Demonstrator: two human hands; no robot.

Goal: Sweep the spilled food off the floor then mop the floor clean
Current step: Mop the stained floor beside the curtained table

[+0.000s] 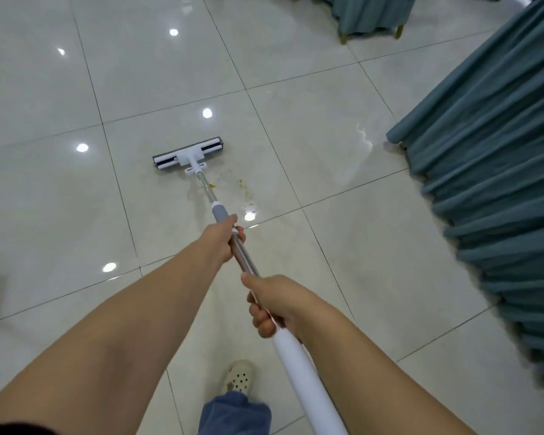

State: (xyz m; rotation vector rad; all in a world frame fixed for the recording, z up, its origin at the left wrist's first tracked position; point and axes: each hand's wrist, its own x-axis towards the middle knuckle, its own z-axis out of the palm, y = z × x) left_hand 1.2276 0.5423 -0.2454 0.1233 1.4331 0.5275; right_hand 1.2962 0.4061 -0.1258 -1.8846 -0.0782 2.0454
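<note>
Hands share the mop [201,180]: left hand [223,240] wraps the steel pole ahead, right hand [274,302] clenches it where the white grip begins, giving push and steering. Pole runs away up-left from the fingers; the mop head [187,156] lies crosswise on the floor [327,136], just past yellow food specks [242,183].

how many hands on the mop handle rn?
2. Left hand grips the silver metal mop handle just below its grey sleeve; right hand grips lower, where the white section starts.
</note>
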